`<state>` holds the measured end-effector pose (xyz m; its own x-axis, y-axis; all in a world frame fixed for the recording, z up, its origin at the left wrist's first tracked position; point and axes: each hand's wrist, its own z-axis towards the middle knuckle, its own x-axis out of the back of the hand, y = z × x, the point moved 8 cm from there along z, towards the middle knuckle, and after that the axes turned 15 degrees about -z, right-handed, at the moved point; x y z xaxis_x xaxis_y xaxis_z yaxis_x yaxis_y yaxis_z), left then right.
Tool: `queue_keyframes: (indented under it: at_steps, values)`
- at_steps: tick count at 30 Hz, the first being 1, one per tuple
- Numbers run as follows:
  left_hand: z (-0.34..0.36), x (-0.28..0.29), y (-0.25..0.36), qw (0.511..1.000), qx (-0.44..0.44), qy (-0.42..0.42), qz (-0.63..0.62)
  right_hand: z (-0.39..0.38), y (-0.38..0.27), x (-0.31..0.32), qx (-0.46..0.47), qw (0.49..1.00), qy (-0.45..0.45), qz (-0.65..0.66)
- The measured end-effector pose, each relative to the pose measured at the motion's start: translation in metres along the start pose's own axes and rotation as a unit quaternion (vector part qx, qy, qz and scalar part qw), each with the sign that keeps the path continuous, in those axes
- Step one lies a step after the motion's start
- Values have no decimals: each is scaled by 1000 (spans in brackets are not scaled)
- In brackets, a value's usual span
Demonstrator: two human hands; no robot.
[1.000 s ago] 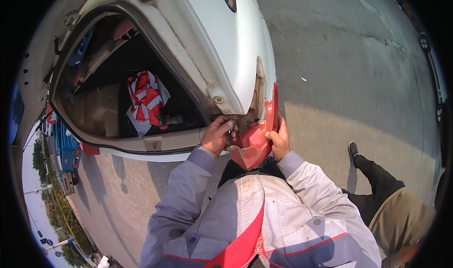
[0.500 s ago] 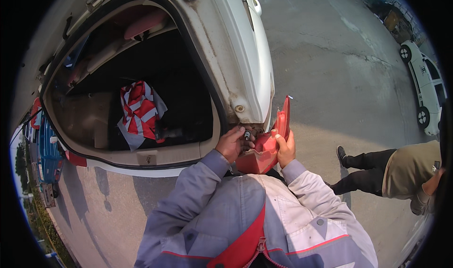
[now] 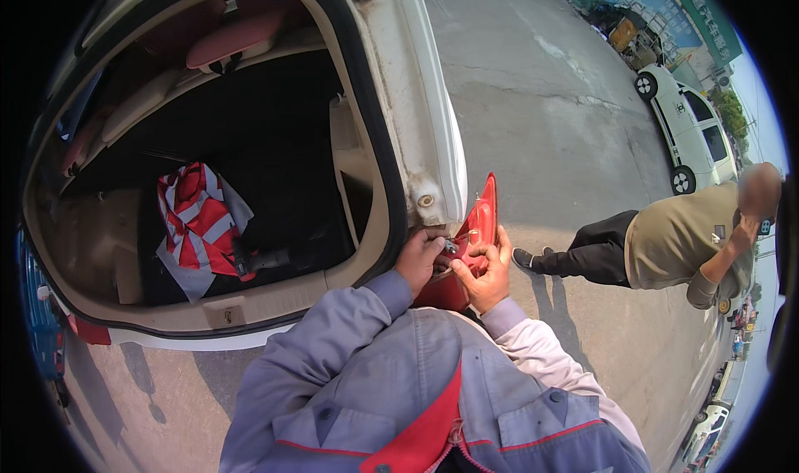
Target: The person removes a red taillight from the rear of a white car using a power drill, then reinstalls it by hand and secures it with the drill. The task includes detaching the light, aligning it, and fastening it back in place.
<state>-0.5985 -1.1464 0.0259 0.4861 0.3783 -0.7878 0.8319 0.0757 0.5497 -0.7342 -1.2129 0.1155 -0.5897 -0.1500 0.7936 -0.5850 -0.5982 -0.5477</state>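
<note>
A detached red tail light (image 3: 483,208) stands upright at the rear corner of the white car (image 3: 448,140). My left hand (image 3: 420,261) is closed on a small metal-and-dark piece (image 3: 451,246), probably a bulb socket, at the back of the light. My right hand (image 3: 487,269) grips the light, thumb bent inward toward that piece. Beside them is the open trunk (image 3: 229,312), with a red-and-silver striped cloth (image 3: 196,219) and a dark tool (image 3: 243,261) on its black floor.
A person (image 3: 670,244) in an olive top and dark trousers stands at the right on the concrete pavement (image 3: 541,131), holding a phone up. A white car (image 3: 691,131) is parked behind them, below a green signboard (image 3: 699,23). A blue vehicle (image 3: 46,323) shows at far left.
The view has swung right, showing more of the parked car, signboard and person. My right thumb and fingers have moved inward on the tail light, closer to my left hand.
</note>
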Motion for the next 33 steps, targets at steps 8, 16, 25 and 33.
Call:
queue_keyframes:
  at_steps: [8, 16, 25, 33]
  values:
    - [11, -2, -5, 997, -43, -20, 62, 11, -9, -12, -35, 994, -81, -68]
    - [9, 0, -10, 998, -23, 1, 52, 11, 6, -21, -53, 997, -47, 36]
    - [4, -19, 2, 999, -37, -15, 32, 11, 6, -23, -65, 997, -43, 1]
    - [0, -23, 9, 993, -46, -27, 102, 11, 4, -27, -41, 998, -45, 0]
